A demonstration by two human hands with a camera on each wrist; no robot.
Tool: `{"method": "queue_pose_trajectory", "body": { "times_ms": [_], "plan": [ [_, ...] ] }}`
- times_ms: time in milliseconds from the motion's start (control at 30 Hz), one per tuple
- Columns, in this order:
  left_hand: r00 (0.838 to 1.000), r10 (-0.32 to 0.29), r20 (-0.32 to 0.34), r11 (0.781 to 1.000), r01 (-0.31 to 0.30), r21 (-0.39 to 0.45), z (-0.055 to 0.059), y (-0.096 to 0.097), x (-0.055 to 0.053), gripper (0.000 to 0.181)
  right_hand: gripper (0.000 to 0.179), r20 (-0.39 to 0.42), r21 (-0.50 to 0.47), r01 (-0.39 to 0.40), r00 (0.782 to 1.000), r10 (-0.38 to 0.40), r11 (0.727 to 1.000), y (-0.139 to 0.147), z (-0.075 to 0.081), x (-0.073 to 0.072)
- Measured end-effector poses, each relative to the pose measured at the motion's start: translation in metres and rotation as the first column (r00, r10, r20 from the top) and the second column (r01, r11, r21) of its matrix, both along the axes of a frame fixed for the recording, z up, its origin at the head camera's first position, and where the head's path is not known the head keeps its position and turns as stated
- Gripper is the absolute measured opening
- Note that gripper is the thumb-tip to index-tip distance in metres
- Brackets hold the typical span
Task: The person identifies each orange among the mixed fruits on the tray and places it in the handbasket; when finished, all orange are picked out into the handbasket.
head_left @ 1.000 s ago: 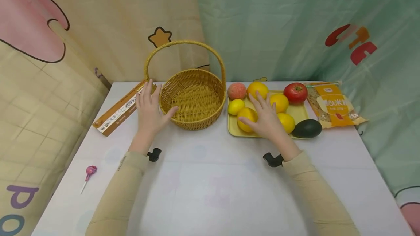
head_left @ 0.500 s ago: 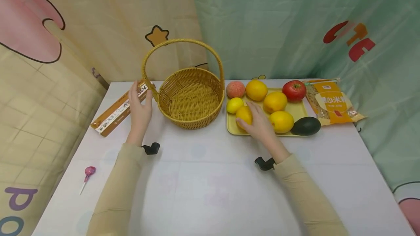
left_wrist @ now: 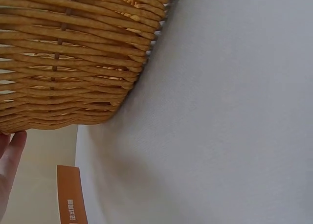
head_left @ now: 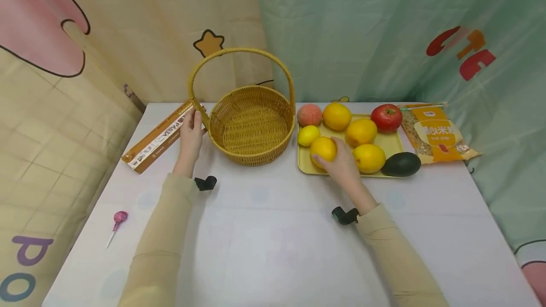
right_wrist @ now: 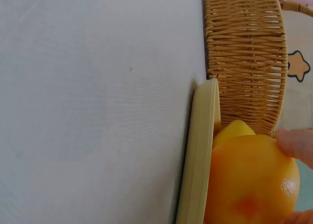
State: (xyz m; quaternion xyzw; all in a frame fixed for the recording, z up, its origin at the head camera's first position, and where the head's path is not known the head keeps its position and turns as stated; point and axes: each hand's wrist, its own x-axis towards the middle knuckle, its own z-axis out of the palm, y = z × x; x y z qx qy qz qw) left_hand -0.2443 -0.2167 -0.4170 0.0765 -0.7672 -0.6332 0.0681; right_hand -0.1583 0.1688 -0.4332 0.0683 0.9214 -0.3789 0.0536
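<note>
A wicker basket [head_left: 256, 156] with a tall arched handle stands upright at the back of the table. My left hand [head_left: 190, 141] holds its left rim where the handle joins; in the left wrist view, fingertips [left_wrist: 18, 140] meet the rim of the woven side. My right hand [head_left: 344, 167] grips a round yellow-orange fruit [head_left: 323, 148] at the front left of the yellow tray [head_left: 308, 167]. Thumb and fingers lie around that fruit in the right wrist view. Beside it on the tray are a small lemon [head_left: 308, 135] and several similar yellow-orange fruits [head_left: 369, 158].
A pink peach-like fruit [head_left: 309, 114], a red apple-like fruit [head_left: 386, 118] and a dark green avocado-like fruit [head_left: 401, 164] sit at the tray's edges. An orange food packet [head_left: 439, 134] lies to the right. Left are a pasta box [head_left: 159, 139] and a lollipop [head_left: 120, 217].
My left hand has moved from above the pasta box onto the basket's left rim. The right hand has come down onto the front-left yellow-orange fruit and now grips it.
</note>
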Motion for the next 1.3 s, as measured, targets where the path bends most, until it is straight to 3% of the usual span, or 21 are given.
{"method": "queue_pose_trajectory", "body": {
  "times_ms": [167, 300, 400, 500, 667, 933, 1300],
  "plan": [
    [1.0, -0.001, -0.014, 0.996, 0.0, -0.09, -0.007, 0.005, -0.002, 0.053, 0.086, -0.019, -0.025, 0.028, 0.999, -0.028, 0.999, 0.002, 0.001, 0.0],
    [0.996, 0.032, 0.084, 0.986, -0.018, -0.163, -0.012, 0.01, 0.001, 0.052, 0.084, -0.029, -0.031, 0.027, 0.999, -0.028, 0.999, 0.003, 0.002, 0.0],
    [0.983, 0.076, 0.167, 0.988, -0.052, -0.144, -0.01, 0.015, 0.006, 0.052, 0.084, -0.03, -0.034, 0.029, 0.999, -0.03, 0.999, 0.002, 0.001, 0.0],
    [0.973, 0.099, 0.21, 0.991, -0.077, -0.112, -0.006, 0.019, 0.013, 0.052, 0.084, -0.034, -0.038, 0.035, 0.999, -0.037, 0.999, 0.002, 0.001, 0.0],
    [0.967, 0.075, 0.244, 0.996, -0.06, -0.067, -0.003, 0.024, 0.026, 0.055, 0.083, -0.034, -0.053, 0.05, 0.998, -0.051, 0.997, 0.001, 0.004, 0.0],
    [0.974, 0.083, 0.21, 0.997, -0.081, -0.019, -0.002, 0.026, 0.034, 0.05, 0.083, -0.039, -0.078, 0.057, 0.997, -0.06, 0.995, 0.001, 0.005, 0.001],
    [0.976, 0.114, 0.187, 0.99, -0.097, -0.097, 0.0, 0.028, 0.041, 0.046, 0.08, -0.12, -0.149, 0.057, 0.99, -0.076, 0.987, -0.005, 0.022, 0.001]
  ]
}}
